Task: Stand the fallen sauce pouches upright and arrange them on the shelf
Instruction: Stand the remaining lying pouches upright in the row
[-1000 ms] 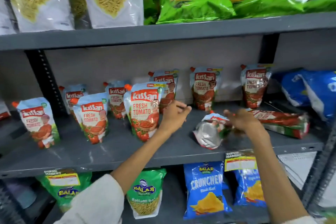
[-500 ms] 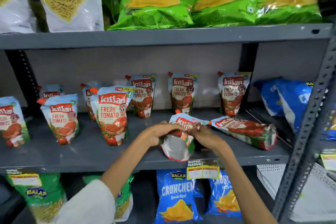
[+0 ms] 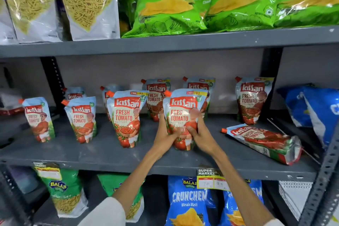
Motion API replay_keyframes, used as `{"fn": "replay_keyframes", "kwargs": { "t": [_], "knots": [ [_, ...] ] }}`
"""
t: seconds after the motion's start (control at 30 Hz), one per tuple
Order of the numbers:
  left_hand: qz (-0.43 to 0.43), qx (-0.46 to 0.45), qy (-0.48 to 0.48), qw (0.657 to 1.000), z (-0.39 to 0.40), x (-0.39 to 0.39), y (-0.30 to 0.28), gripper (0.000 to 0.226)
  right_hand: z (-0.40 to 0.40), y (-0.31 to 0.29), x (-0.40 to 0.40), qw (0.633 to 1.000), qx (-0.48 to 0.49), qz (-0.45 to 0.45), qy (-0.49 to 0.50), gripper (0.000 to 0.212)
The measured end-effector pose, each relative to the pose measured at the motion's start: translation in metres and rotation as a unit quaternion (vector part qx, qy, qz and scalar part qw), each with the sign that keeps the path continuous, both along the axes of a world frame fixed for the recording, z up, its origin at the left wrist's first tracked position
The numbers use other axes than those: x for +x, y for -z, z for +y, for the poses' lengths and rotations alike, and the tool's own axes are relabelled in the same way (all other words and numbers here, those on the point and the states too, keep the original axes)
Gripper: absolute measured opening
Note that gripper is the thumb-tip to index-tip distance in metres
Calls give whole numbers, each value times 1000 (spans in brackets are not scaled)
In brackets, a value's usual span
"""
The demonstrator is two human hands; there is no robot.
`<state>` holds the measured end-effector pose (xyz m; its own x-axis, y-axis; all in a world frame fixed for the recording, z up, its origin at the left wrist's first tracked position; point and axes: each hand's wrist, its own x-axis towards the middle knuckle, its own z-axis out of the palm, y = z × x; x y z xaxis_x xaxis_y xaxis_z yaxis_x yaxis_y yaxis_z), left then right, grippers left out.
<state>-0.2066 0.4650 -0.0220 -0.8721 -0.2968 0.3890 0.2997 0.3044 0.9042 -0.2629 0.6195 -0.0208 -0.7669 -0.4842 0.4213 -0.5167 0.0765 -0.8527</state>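
Observation:
Both hands grip one tomato sauce pouch (image 3: pixel 184 108), which stands upright on the grey middle shelf (image 3: pixel 102 154). My left hand (image 3: pixel 166 134) holds its lower left side and my right hand (image 3: pixel 199 132) its lower right side. Another sauce pouch (image 3: pixel 264 142) lies flat to the right, spout pointing left. Several other pouches stand upright: a front row on the left, the nearest one (image 3: pixel 126 117) beside my left hand, and a back row along the wall, one (image 3: pixel 252 99) at the right.
Green chip bags (image 3: pixel 168 7) and purple-white sev bags (image 3: pixel 88 2) fill the shelf above. Blue bags (image 3: pixel 319 112) sit at the right end of the middle shelf. Blue and green snack bags hang below. A metal upright (image 3: pixel 322 180) stands at the right front.
The pouch that lay on its side between my hands now stands upright, with both hands around its lower half. The camera view has shifted closer to the shelf.

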Motion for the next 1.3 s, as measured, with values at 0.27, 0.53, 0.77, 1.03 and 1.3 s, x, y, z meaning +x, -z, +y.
{"fn": "replay_keyframes", "kwargs": {
  "t": [0.27, 0.53, 0.77, 1.03, 1.3],
  "knots": [
    [21, 51, -239, 969, 37, 17, 18, 76, 21, 7, -16, 996, 82, 16, -6, 50],
    [-180, 360, -76, 912, 150, 12, -8, 30, 136, -33, -56, 936, 188, 89, 285, 10],
    [-348, 511, 164, 769, 210, -21, -28, 72, 204, -53, -80, 818, 471, -109, 313, 45],
    [-407, 382, 131, 820, 230, -57, -44, 43, 235, -44, -91, 867, 382, -242, 210, 68],
    [-209, 263, 53, 940, 224, -47, -24, 46, 221, -23, -59, 979, 35, -179, 92, 23]
  ]
}}
